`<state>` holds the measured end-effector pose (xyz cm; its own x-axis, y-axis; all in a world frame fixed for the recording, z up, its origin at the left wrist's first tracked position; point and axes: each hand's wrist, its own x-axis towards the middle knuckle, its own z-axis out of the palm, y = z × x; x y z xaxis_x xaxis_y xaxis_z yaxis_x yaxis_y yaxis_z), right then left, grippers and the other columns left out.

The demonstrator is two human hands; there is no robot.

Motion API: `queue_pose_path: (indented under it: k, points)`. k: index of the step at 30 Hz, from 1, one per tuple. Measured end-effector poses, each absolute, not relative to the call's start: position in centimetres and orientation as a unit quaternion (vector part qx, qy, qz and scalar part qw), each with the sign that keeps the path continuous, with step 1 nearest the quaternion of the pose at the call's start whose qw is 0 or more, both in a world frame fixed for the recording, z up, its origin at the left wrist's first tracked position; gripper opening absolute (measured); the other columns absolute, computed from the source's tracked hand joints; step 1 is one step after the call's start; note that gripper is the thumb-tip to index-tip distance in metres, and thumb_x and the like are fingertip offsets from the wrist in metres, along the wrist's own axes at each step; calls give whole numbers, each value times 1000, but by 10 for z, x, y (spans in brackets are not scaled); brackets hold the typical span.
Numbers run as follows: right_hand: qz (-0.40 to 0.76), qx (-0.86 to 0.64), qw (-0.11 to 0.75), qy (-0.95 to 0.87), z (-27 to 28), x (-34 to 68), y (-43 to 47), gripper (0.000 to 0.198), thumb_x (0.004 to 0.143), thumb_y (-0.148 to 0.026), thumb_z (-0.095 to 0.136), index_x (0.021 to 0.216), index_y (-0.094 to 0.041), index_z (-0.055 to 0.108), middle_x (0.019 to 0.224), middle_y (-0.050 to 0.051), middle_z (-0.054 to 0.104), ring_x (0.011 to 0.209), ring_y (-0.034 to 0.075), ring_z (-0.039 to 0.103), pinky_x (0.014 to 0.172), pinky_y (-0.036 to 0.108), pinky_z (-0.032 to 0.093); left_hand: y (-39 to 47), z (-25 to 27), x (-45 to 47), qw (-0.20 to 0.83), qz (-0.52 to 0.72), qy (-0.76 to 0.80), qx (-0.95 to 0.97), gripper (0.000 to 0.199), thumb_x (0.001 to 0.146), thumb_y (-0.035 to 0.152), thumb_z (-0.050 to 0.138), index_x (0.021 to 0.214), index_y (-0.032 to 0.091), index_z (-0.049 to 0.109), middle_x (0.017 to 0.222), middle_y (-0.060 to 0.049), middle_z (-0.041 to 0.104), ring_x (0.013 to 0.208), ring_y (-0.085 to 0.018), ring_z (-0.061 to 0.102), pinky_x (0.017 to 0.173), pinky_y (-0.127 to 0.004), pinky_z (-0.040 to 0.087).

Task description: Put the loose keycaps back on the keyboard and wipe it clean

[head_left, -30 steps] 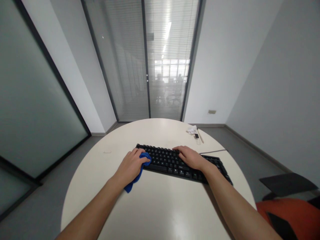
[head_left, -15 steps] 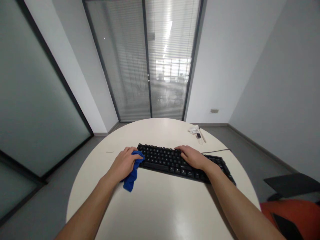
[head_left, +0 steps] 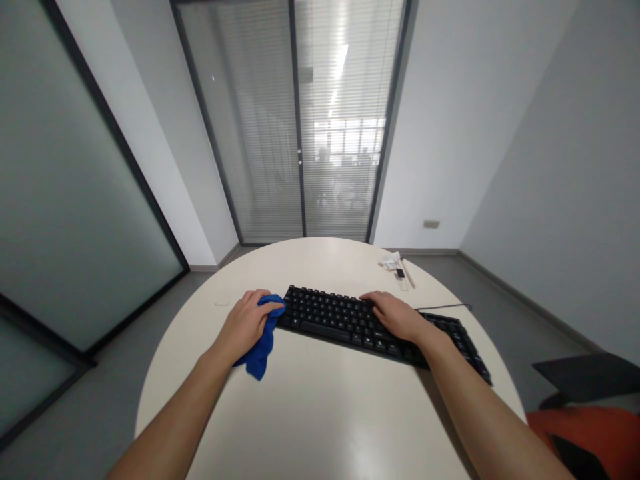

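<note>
A black keyboard (head_left: 330, 320) lies at a slant on the round white table (head_left: 310, 407). At its left end my left hand (head_left: 247, 325) is closed on a blue cloth (head_left: 260, 353), whose loose part hangs toward me onto the tabletop. The cloth's upper edge meets the keyboard's left corner. My right hand (head_left: 397, 315) rests across the right half of the keyboard, its fingers at the far edge and its thumb over the keys. That hand and forearm cover part of the keys. Its grip appears to be around the keyboard.
Toward the far right edge of the table lie a crumpled white wrapper (head_left: 390, 261), a small black piece (head_left: 401, 273) and a pale stick (head_left: 409, 275). The keyboard's cable (head_left: 445, 307) runs to the right edge. A red chair (head_left: 590, 437) stands at lower right.
The keyboard has shifted a little to the right along with my right hand. My left hand and the cloth have slid slightly left, to the keyboard's left end.
</note>
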<state>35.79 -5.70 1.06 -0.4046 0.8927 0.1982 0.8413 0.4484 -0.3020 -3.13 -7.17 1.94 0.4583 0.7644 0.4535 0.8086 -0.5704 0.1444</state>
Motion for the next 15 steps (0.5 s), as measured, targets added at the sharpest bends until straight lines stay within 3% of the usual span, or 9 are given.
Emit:
queue_pose_path:
  k: [4, 7, 10, 15]
  points:
    - [59, -520, 212, -825, 16, 351, -59, 41, 92, -13, 38, 125, -16, 61, 123, 13, 66, 116, 28, 59, 103, 46, 45, -69, 13, -23, 26, -232, -434, -870, 43, 92, 8, 51, 121, 33, 71, 123, -5, 60, 112, -24, 53, 99, -41, 47]
    - [72, -493, 259, -827, 19, 340, -62, 38, 100, -30, 39, 132, -20, 58, 133, 11, 62, 124, 28, 55, 110, 48, 42, -66, 11, -25, 22, -221, -452, -864, 41, 92, 9, 50, 117, 32, 73, 120, -6, 61, 109, -24, 55, 97, -41, 48]
    - [86, -466, 242, -847, 16, 333, -64, 46, 99, -45, 46, 137, -21, 54, 139, 11, 59, 129, 29, 52, 112, 50, 40, -64, 12, -34, 25, -212, -477, -853, 41, 91, 8, 49, 113, 31, 74, 118, -6, 62, 107, -25, 55, 96, -41, 48]
    - [91, -474, 212, -850, 9, 335, -61, 48, 100, -49, 44, 138, -21, 54, 140, 11, 59, 129, 29, 53, 112, 51, 40, -64, 14, -42, 51, -202, -510, -835, 38, 90, 10, 48, 108, 29, 76, 115, -7, 64, 104, -26, 57, 94, -42, 49]
